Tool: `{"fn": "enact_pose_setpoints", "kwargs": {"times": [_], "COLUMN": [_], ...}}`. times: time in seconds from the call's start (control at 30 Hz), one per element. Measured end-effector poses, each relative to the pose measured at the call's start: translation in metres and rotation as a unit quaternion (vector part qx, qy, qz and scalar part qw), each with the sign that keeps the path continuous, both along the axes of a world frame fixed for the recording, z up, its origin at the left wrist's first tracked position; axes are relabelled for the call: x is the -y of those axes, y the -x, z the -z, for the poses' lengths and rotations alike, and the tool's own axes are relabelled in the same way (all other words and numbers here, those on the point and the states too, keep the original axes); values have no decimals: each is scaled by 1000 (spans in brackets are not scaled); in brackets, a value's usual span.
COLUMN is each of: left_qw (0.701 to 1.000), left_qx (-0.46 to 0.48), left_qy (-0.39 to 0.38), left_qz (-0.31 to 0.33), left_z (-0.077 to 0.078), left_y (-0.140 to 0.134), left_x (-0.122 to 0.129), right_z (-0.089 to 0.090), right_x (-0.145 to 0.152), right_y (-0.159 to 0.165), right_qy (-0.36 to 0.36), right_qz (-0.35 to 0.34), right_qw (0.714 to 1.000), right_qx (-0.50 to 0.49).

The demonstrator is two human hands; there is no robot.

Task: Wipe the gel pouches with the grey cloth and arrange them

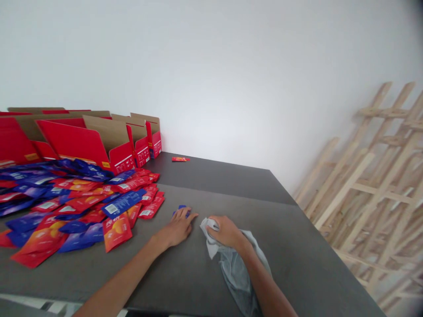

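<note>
My left hand point(180, 227) rests on the table with its thumb stretched out and its fingers lying over a small blue packet point(183, 207), most of which they cover. Just to the right, my right hand point(224, 231) is closed around a bunched grey cloth point(236, 268). One end of the cloth pokes out past the fingers, while the rest trails under my forearm toward the near edge of the grey table point(194, 273).
A heap of red and blue packets point(120, 204) spreads over the table's left side. Behind it stand open red cardboard boxes point(74, 138) along the wall. A lone red packet point(179, 159) lies at the back. Wooden frames point(373, 189) lean beyond the right edge.
</note>
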State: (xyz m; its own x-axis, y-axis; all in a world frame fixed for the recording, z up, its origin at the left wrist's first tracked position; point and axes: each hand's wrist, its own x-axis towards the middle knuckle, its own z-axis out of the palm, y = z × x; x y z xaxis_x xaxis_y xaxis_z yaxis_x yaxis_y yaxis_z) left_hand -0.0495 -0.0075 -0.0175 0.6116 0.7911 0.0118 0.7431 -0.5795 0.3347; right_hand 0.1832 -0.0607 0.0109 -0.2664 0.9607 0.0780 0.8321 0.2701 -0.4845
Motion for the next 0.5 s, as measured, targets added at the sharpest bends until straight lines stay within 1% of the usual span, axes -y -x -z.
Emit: {"fn": "enact_pose_setpoints", "kwargs": {"times": [0.1, 0.2, 0.3, 0.4, 0.5], "left_qw": [999, 996, 991, 988, 991], "left_qx": [-18, -42, -84, -111, -94], "left_qy": [-35, -73, -99, -107, -98], "left_qz": [3, -22, -27, -31, -16], "left_z": [-2, -1, -4, -10, -16], "left_y": [27, 58, 84, 99, 102], "left_x": [-18, -38, -47, -47, -51], "right_z": [-2, -4, -4, -2, 1], "right_x": [1, 2, 1, 1, 1], "right_y": [1, 1, 1, 0, 1], "right_qy": [2, 3, 6, 1, -8], "right_qz": [6, 2, -8, -9, -4], "right_qw": [1000, 1000, 1000, 1000, 1000], "right_qx": [8, 13, 8, 10, 17]}}
